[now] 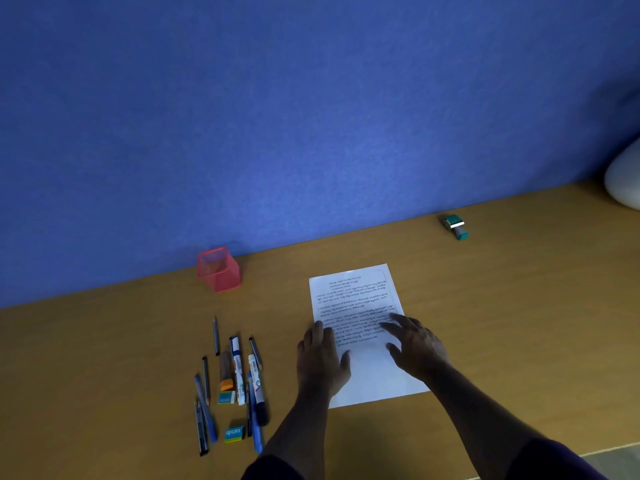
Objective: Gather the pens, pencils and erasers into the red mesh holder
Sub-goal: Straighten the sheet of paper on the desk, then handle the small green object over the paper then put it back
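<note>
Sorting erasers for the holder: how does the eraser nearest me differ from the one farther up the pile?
The near eraser lies apart from the pens, and its printed face looks larger. The far eraser sits wedged against a white marker, under an orange-tipped item. Both are teal and yellow, lying flat on the desk.
</note>
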Action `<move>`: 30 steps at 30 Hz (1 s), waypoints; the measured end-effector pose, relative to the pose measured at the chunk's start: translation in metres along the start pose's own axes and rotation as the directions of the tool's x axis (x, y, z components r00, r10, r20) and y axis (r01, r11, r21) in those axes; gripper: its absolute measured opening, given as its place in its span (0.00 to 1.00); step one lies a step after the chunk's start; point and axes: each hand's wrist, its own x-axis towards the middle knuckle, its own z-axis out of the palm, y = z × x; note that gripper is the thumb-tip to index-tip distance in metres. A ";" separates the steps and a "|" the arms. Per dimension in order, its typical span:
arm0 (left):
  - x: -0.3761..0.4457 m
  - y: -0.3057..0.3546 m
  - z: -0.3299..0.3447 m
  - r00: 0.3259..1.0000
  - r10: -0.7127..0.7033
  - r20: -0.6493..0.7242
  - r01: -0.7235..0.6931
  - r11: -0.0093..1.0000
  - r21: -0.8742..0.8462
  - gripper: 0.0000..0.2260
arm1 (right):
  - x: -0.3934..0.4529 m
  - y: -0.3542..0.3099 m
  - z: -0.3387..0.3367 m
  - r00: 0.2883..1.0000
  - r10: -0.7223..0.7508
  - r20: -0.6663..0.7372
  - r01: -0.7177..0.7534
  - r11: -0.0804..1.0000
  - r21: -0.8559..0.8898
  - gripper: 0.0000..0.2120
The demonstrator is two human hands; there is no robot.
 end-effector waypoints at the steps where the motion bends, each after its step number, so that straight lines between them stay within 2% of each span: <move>1: 0.004 0.004 0.000 1.000 -0.001 -0.012 0.000 1.000 -0.006 0.27 | 0.001 0.001 -0.003 0.999 -0.009 -0.033 0.009 1.000 0.003 0.23; 5: 0.029 0.025 -0.003 0.996 0.078 -0.037 -0.080 0.996 -0.036 0.26 | 0.011 0.012 -0.019 0.983 0.010 -0.185 -0.004 0.999 0.033 0.19; 7: 0.046 0.042 -0.005 0.991 0.126 -0.045 -0.129 0.990 -0.059 0.26 | 0.020 0.020 -0.029 0.968 0.041 -0.248 -0.038 0.999 0.016 0.14; 10: 0.076 0.073 -0.010 0.978 0.206 -0.038 -0.208 0.976 -0.064 0.28 | 0.039 0.035 -0.048 0.959 0.119 -0.258 -0.129 0.991 -0.021 0.08; 13: 0.107 0.105 -0.013 0.947 0.319 -0.018 -0.320 0.947 -0.039 0.29 | 0.059 0.055 -0.070 0.947 0.168 -0.276 -0.176 0.984 -0.008 0.09; 19: 0.167 0.171 -0.019 0.897 0.440 0.032 -0.439 0.898 -0.029 0.32 | 0.101 0.100 -0.108 0.884 0.275 -0.378 -0.258 0.961 0.094 0.09; 24: 0.207 0.214 -0.010 0.880 0.462 0.109 -0.464 0.886 -0.008 0.33 | 0.130 0.133 -0.129 0.840 0.355 -0.411 -0.304 0.934 0.187 0.14; 30: 0.240 0.251 0.003 0.879 0.451 0.152 -0.451 0.892 -0.036 0.34 | 0.155 0.163 -0.134 0.790 0.426 -0.441 -0.341 0.903 0.261 0.13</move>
